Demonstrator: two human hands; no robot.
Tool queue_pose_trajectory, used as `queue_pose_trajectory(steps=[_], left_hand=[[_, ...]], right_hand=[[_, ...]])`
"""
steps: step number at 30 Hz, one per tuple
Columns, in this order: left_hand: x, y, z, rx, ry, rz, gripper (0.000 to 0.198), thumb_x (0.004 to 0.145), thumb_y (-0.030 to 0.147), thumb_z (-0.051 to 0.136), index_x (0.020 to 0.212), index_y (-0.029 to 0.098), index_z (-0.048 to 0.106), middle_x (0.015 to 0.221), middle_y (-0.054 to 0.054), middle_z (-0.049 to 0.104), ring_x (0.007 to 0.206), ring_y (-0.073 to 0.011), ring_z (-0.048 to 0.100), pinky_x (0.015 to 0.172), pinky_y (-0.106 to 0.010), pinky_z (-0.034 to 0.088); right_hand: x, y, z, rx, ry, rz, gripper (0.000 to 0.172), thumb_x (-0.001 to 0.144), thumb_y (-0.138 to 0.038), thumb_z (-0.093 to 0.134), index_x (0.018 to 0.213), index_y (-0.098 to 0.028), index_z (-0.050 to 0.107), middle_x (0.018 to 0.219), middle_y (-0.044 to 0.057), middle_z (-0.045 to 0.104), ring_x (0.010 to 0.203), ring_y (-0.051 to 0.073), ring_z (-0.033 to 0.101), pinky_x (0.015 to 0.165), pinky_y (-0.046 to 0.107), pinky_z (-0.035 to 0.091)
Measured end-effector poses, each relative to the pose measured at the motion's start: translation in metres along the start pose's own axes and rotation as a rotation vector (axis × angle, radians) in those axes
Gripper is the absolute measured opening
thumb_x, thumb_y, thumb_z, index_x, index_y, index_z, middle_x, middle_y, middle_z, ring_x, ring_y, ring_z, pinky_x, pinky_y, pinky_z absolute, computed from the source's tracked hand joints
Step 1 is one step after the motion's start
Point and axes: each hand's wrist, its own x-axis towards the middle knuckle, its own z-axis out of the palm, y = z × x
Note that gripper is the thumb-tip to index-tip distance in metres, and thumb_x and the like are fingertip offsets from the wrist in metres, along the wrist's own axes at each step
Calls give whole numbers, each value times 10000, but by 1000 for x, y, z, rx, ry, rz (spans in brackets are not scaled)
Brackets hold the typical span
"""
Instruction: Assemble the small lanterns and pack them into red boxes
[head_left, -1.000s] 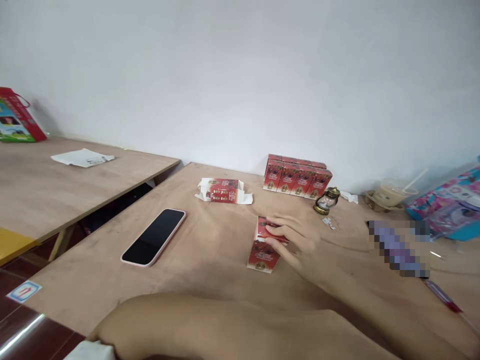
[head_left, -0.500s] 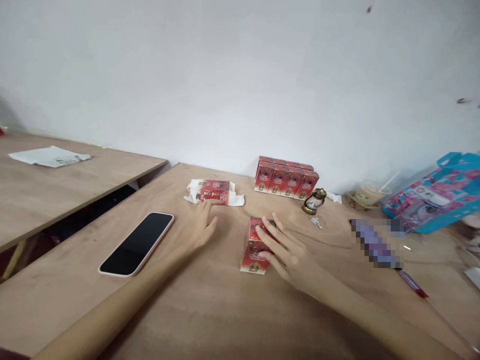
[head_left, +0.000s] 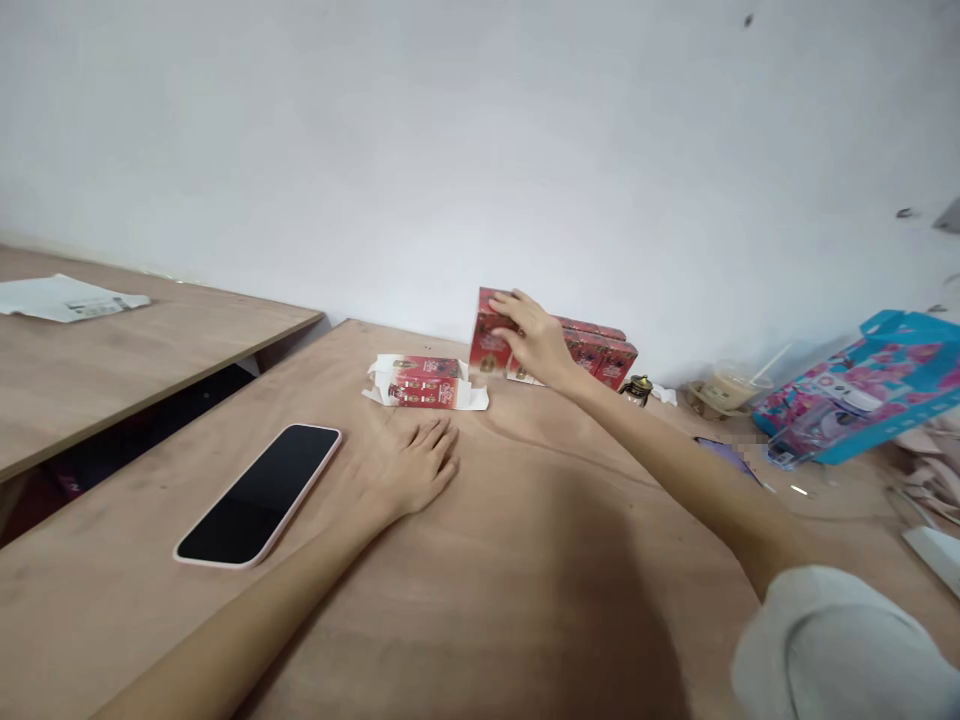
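Note:
My right hand point(head_left: 534, 340) grips a small red box point(head_left: 487, 338) from above and holds it at the left end of a row of like red boxes point(head_left: 600, 352) standing against the wall. My left hand point(head_left: 420, 465) lies flat on the wooden table point(head_left: 525, 580), fingers stretched out, holding nothing. Just beyond its fingertips lies a flattened, unfolded red-and-white box point(head_left: 424, 382). A black phone in a pink case point(head_left: 259, 493) lies to the left of that hand.
A small brass lantern point(head_left: 637, 390) and a drink cup with a straw point(head_left: 731, 385) stand right of the boxes. A blue-and-pink package point(head_left: 862, 395) lies at the far right. A second table point(head_left: 112, 350) with a white paper point(head_left: 64, 298) stands left, across a gap.
My right hand lifted the red box from the table's middle and carried it back to the row by the wall. My left hand reached out onto the table and stayed flat there.

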Motion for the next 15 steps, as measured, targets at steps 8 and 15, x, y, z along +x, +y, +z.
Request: queue_pose_trajectory(steps=[8, 15], left_hand=[[-3, 0, -2, 41, 11, 25, 536, 930, 356, 259, 1366, 79, 400, 1456, -185, 367, 1367, -282, 325, 1098, -502, 255], [-4, 3, -9, 37, -23, 19, 529, 934, 356, 272, 1375, 90, 393, 1469, -171, 348, 1374, -276, 311, 1112, -488, 242]], right_hand=[[51, 64, 80, -343, -370, 212, 320, 831, -67, 468, 1142, -99, 533, 1158, 171, 594, 1039, 259, 552, 874, 397, 437], [44, 72, 90, -493, -424, 282, 326, 835, -68, 453, 1153, -26, 512, 1105, 250, 597, 1098, 331, 510, 921, 481, 355]])
